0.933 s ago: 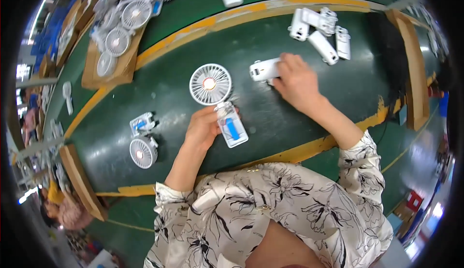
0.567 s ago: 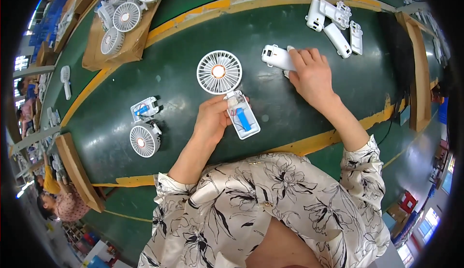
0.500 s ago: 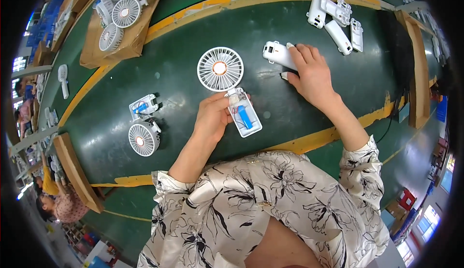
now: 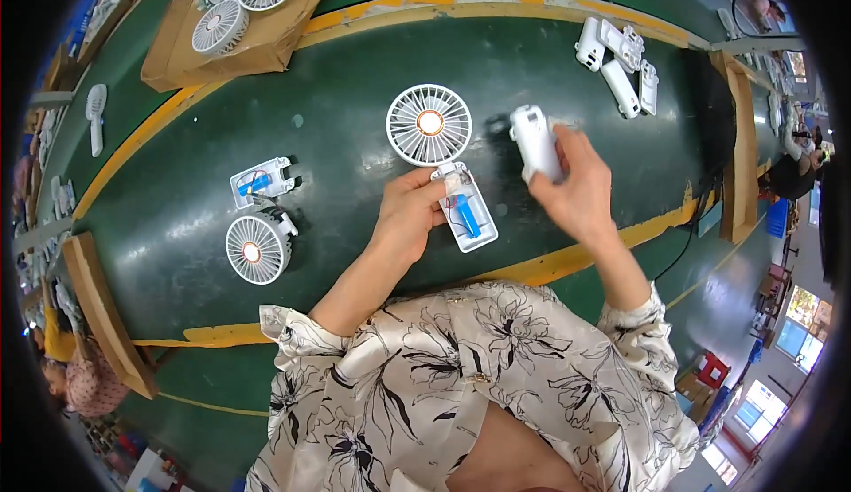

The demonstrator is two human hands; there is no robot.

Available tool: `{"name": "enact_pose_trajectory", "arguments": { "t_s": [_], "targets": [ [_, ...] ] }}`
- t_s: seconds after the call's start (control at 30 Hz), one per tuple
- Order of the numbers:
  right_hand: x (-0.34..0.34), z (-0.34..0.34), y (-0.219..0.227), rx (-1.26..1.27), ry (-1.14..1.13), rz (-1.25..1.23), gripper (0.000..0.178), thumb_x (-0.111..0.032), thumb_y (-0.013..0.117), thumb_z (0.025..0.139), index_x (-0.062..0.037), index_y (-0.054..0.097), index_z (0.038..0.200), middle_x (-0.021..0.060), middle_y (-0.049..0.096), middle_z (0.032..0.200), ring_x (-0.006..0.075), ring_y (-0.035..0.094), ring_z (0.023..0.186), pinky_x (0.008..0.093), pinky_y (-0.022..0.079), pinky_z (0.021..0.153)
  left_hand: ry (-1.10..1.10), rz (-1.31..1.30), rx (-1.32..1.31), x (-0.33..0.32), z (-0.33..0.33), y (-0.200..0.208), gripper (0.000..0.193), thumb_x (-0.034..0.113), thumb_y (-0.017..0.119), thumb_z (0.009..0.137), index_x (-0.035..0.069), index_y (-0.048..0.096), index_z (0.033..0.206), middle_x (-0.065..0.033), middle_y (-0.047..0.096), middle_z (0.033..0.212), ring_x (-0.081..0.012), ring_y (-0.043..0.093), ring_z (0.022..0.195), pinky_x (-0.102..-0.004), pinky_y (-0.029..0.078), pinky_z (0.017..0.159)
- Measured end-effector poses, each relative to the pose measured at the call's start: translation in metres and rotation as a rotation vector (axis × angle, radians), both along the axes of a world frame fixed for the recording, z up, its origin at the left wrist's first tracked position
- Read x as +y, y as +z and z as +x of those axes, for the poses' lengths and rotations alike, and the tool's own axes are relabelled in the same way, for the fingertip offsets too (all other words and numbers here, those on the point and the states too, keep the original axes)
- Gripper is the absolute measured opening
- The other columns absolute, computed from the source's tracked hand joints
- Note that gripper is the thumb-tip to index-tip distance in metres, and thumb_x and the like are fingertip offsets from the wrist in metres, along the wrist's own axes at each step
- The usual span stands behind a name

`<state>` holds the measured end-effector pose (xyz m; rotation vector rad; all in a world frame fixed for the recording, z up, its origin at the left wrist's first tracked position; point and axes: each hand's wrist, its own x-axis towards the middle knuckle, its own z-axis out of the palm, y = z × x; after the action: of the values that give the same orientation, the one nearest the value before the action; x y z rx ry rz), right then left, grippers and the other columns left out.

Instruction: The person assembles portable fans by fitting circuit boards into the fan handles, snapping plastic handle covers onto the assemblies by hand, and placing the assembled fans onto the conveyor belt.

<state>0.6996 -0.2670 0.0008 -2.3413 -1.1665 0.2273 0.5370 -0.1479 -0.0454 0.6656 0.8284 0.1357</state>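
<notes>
My left hand (image 4: 411, 215) is closed on a white handheld fan (image 4: 430, 123) at the neck below its round caged head. The fan's handle half (image 4: 480, 226) lies open-faced, showing a blue battery cell (image 4: 467, 215) and thin wires. To the right, my right hand (image 4: 576, 182) grips a white handle cover (image 4: 534, 142), lifted and slightly blurred, apart from the fan. At the left of the table sits a second fan head (image 4: 254, 250), beside its open handle half (image 4: 262, 182) with another blue cell inside.
Several white handle shells (image 4: 619, 80) lie at the back right. A cardboard box (image 4: 257, 59) with several fan heads stands at the back left, near a whole white fan (image 4: 96, 120). Wooden rails (image 4: 105, 315) bound the green table. Other people sit far left and far right.
My right hand has picked up the handle cover from the table and turned it more upright, bringing it nearer. My left hand still holds the fan; the whole view has shifted a little.
</notes>
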Motion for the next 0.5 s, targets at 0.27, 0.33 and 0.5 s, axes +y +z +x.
{"name": "enact_pose_trajectory", "arguments": {
  "t_s": [0.27, 0.33, 0.5],
  "targets": [
    [-0.011, -0.073, 0.04, 0.019, 0.328, -0.031, 0.053, -0.011, 0.064, 0.054, 0.0054, 0.049, 0.102, 0.0132, 0.048, 0.077, 0.0283, 0.053, 0.065, 0.0364, 0.045, 0.052, 0.057, -0.077, -0.068, 0.0, -0.001, -0.007, 0.029, 0.019, 0.047, 0.085, -0.004, 0.052, 0.104, -0.0139, 0.062, 0.095, -0.0207, 0.061, 0.084, -0.0327, 0.049, 0.074],
    [-0.004, -0.075, 0.036, 0.014, 0.339, -0.045, 0.053, -0.011, 0.064, 0.054, 0.0058, 0.049, 0.102, 0.0127, 0.048, 0.079, 0.0279, 0.053, 0.066, 0.0358, 0.046, 0.051, 0.117, -0.14, -0.139, 0.0, -0.002, -0.008, 0.033, 0.027, 0.046, 0.086, -0.001, 0.053, 0.102, -0.0128, 0.062, 0.095, -0.0199, 0.06, 0.087, -0.0326, 0.047, 0.077],
    [0.013, -0.069, 0.031, -0.051, 0.336, -0.111, 0.053, -0.012, 0.063, 0.055, 0.0075, 0.048, 0.102, 0.0129, 0.048, 0.077, 0.0269, 0.055, 0.065, 0.0355, 0.046, 0.048, 0.085, -0.172, -0.195, 0.002, -0.003, -0.003, 0.041, 0.038, 0.043, 0.087, 0.003, 0.05, 0.107, -0.008, 0.057, 0.101, -0.018, 0.056, 0.092, -0.0343, 0.046, 0.078]
  ]
}}
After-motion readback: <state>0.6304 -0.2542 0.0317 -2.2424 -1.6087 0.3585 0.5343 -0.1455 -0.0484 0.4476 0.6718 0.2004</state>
